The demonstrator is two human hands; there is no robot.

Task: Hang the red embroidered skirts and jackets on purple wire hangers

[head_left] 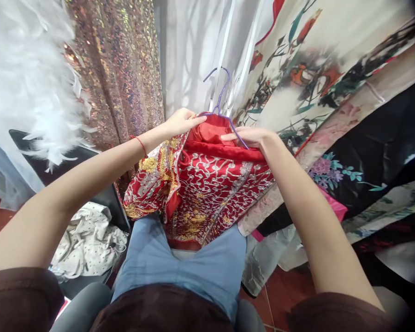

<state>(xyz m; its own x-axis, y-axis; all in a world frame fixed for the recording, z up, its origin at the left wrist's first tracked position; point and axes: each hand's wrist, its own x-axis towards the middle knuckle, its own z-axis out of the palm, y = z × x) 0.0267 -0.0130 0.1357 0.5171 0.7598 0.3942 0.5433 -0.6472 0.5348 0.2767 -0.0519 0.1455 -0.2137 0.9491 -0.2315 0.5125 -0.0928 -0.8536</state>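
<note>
Nearest, a person in a dark brown short-sleeved top (159, 309) is apparently sitting, thighs parted in light blue trousers (193, 272). Just beyond, a red cloth garment with dense silver and gold embroidery (214, 184) is hanging between the two arms, its lower part reaching the thighs and its plain red lining showing at the neckline. Good handling is probably calling for both shoulders level on the wire, with fingers pressing on the smooth lining or edge rather than the raised stitching, which could be snagging easily.

Both bare forearms are slanting inward. The left hand (185, 122), above a thin red cord bracelet (140, 144), is pinching the garment's edge, thumb flat on top. The right hand (251, 137) is bending at the wrist, straight fingers pointing left across the lining; whether its grip is closing on anything, I cannot tell.

A thin purple wire hanger (219, 107) is sitting in the neckline, hook upward. Farther off, white sheer fabric (186, 55) is hanging between gold-pink sequined cloth (117, 69) and cream, flower-printed cloth (297, 92).
</note>
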